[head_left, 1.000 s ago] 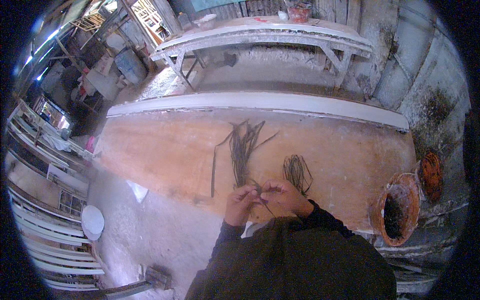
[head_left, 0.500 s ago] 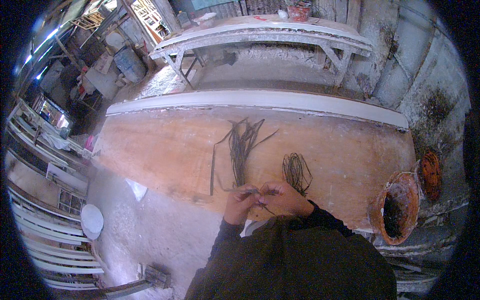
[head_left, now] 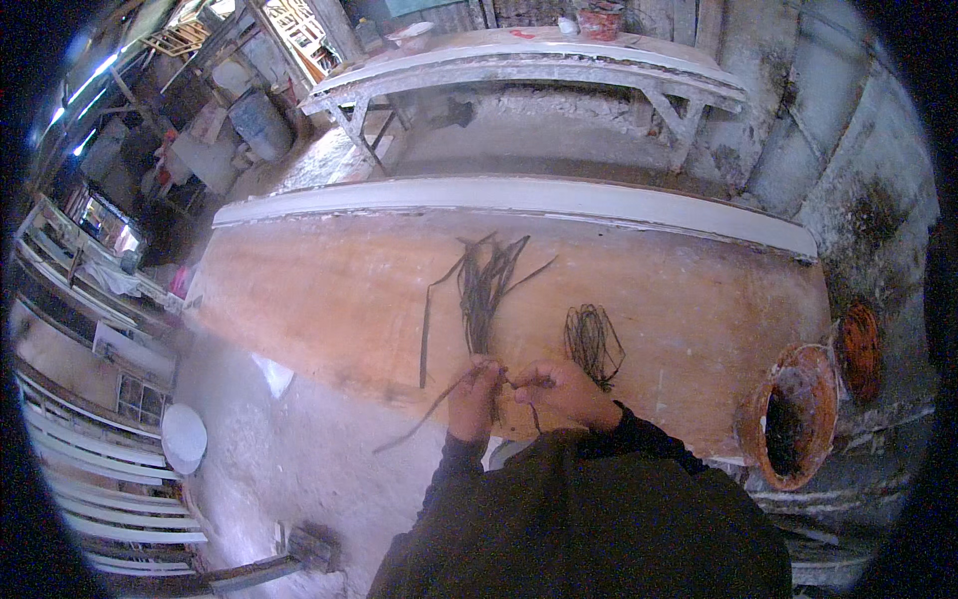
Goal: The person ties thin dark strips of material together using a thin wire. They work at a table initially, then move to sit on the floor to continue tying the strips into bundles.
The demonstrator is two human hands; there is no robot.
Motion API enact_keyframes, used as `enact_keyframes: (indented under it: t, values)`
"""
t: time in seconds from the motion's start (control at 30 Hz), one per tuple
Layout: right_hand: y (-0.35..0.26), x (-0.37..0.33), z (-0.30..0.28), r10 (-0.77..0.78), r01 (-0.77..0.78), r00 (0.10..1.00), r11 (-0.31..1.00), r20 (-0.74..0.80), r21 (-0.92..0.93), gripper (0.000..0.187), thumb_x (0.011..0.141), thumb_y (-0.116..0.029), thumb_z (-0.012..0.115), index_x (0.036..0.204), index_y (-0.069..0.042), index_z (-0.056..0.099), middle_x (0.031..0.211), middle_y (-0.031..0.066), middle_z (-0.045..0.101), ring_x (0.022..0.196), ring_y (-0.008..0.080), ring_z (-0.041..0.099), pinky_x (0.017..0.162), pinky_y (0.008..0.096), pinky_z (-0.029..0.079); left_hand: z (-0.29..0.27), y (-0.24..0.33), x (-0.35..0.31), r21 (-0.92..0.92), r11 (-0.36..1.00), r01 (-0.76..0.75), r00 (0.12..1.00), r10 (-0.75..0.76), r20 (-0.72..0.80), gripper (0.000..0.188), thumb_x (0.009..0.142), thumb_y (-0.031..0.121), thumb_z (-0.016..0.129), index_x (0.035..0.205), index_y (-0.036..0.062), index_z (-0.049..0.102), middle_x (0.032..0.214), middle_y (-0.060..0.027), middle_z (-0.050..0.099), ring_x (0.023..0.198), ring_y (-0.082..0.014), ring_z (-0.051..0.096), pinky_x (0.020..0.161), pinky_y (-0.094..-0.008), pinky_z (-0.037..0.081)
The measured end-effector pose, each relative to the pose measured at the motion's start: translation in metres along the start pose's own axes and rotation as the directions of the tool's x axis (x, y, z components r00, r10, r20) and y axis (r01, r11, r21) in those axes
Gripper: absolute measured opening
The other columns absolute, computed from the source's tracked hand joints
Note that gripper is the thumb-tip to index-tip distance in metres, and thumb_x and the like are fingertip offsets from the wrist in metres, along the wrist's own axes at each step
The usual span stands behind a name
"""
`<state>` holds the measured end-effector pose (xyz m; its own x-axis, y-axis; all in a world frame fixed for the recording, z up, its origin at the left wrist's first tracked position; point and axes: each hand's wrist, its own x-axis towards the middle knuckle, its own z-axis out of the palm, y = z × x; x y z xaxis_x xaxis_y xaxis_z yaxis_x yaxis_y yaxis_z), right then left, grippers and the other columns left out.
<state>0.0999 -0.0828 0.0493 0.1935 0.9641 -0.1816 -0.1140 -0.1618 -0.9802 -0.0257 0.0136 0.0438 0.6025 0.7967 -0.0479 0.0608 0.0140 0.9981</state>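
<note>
Close to the table's near edge, my left hand (head_left: 476,399) pinches a dark, flat strip (head_left: 424,417), whose loose end trails down to the left past the edge. My right hand (head_left: 567,391) is closed on the same strip a little to the right, and a short end hangs below its fingers. What the strip is made of I cannot tell. Just beyond my left hand lies a bundle of similar dark strips (head_left: 480,299), fanned out at its far end. A looped coil of thin dark strips (head_left: 591,339) rests beyond my right hand.
The wooden table (head_left: 319,290) has a white raised board (head_left: 499,197) along its far side. A crusted orange bucket (head_left: 788,424) stands at the right, beside an orange round piece (head_left: 858,349). Farther back is a white-topped bench (head_left: 529,65). White slats (head_left: 110,494) are at the left.
My hands have drawn slightly apart. The strip's loose end now sweeps down to the left of my left hand. Bundle and coil lie where they were.
</note>
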Motion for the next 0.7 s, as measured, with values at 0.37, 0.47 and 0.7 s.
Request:
enact_keyframes:
  t: [0.37, 0.47, 0.7]
  values:
    - [0.006, -0.002, -0.004, -0.134, 0.166, 0.984, 0.922, 0.114, -0.351, 0.024, 0.075, -0.024, 0.060, 0.083, -0.001, 0.059, 0.072, 0.0067, 0.058, 0.067, 0.0125, 0.053, 0.065, 0.0274, 0.042, -0.034, -0.005, 0.021, -0.659, 0.749, 0.065, 0.987, -0.145, -0.067, 0.015, 0.083, 0.018, 0.049, 0.091, 0.0064, 0.046, 0.071, -0.0014, 0.050, 0.062, -0.0130, 0.049, 0.062, -0.0274, 0.043]
    - [0.004, -0.007, -0.011, -0.003, 0.047, 0.993, 0.928, 0.118, -0.370, 0.025, 0.075, -0.025, 0.060, 0.083, -0.002, 0.059, 0.072, 0.0075, 0.059, 0.069, 0.0129, 0.054, 0.065, 0.0275, 0.042, -0.048, 0.007, 0.022, -0.729, 0.684, 0.013, 0.985, -0.136, -0.110, 0.019, 0.083, 0.020, 0.049, 0.096, 0.0062, 0.045, 0.070, -0.0007, 0.049, 0.063, -0.0135, 0.049, 0.063, -0.0287, 0.043]
    - [0.031, -0.016, -0.027, 0.058, 0.028, 0.990, 0.819, 0.131, -0.573, 0.024, 0.076, -0.024, 0.059, 0.083, -0.001, 0.059, 0.078, 0.0086, 0.060, 0.073, 0.0162, 0.056, 0.067, 0.0275, 0.043, -0.085, 0.013, 0.018, -0.764, 0.639, -0.084, 0.961, -0.152, -0.233, 0.022, 0.084, 0.024, 0.048, 0.095, 0.0055, 0.047, 0.064, 0.0013, 0.043, 0.059, -0.0110, 0.046, 0.056, -0.0259, 0.041]
